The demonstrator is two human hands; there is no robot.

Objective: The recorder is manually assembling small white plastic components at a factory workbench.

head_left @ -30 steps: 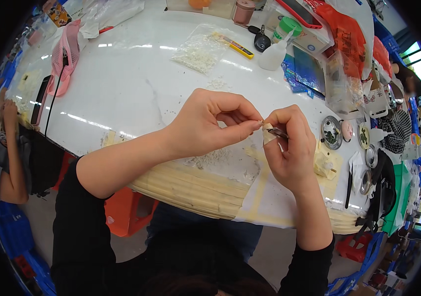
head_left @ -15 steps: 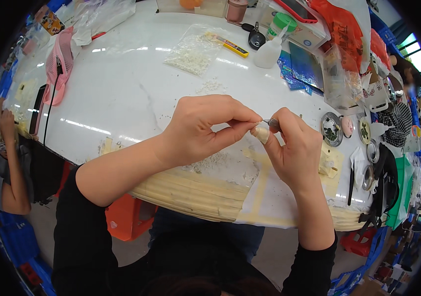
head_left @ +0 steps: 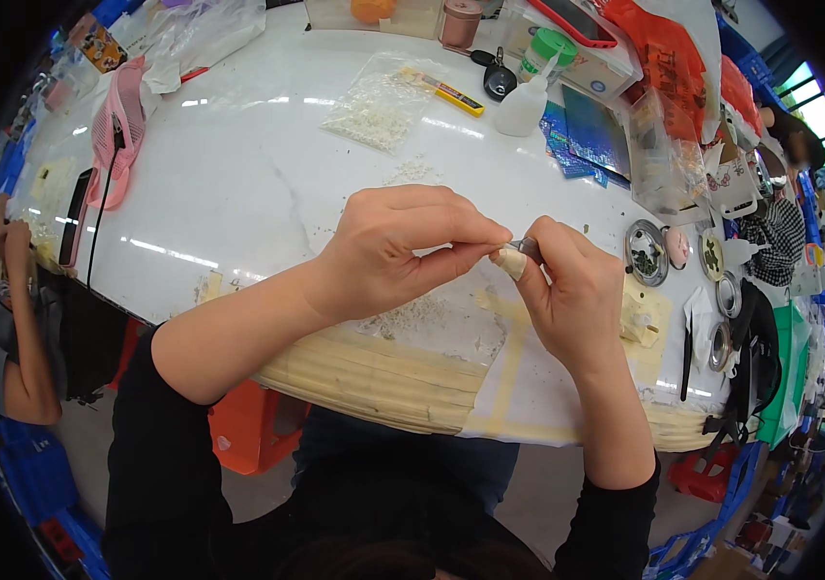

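Note:
Above the near middle of the table, my hands meet fingertip to fingertip. My left hand (head_left: 398, 253) pinches thumb against forefinger; whatever is between them is too small or hidden to make out. Closed in my right hand (head_left: 572, 295) is a small grey metal tool (head_left: 530, 248), its narrow end pointing at the left fingertips. Most of the tool is hidden by my fingers. Beige tape (head_left: 510, 261) wraps the right thumb. Beneath my hands lie pale crumbs (head_left: 412, 317) on the white table (head_left: 229, 184).
A clear bag of white bits (head_left: 374, 111), a yellow cutter knife (head_left: 453, 95) and a white squeeze bottle (head_left: 523, 108) lie farther back. Round metal dishes (head_left: 647, 253) and black tweezers (head_left: 687, 360) are at the right. Another person's arm (head_left: 21, 290) is at far left.
My right hand has shifted slightly left, and the grey tool sits a little closer to the left fingertips, with less of its thin tip showing. The left hand stays nearly still.

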